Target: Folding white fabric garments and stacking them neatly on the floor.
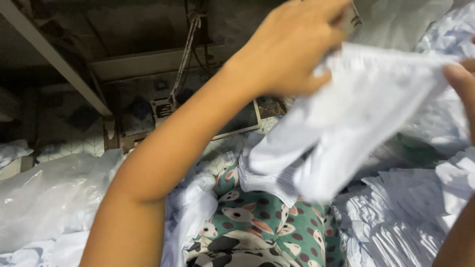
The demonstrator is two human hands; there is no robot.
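Right now a white sock hangs in the air between the two hands, stretched out above the person's lap, its ribbed cuff drooping toward the patterned green fabric below. To handle it well, I judge the cloth wants an even pull from both ends, so it lies flat and smooth without twisting, and a firm pinch near the edges rather than a bunched fistful

The left hand comes in from the lower left on a long bare forearm and closes over the sock's upper edge; its fingers are curled shut on the cloth, the thumb pressing from beneath. The right hand shows only at the frame's right edge — a fingertip or thumb lies against the sock's far end, and it seems to pinch the cloth there, though most of that hand is out of sight, so I cannot tell its grip for sure. The sock thus runs from one grip to the other, slightly blurred

Around it lie heaps of white socks to the right, crumpled clear plastic at the left, and farther back a dark pedal-like plate under a tabletop frame, with a cord hanging down
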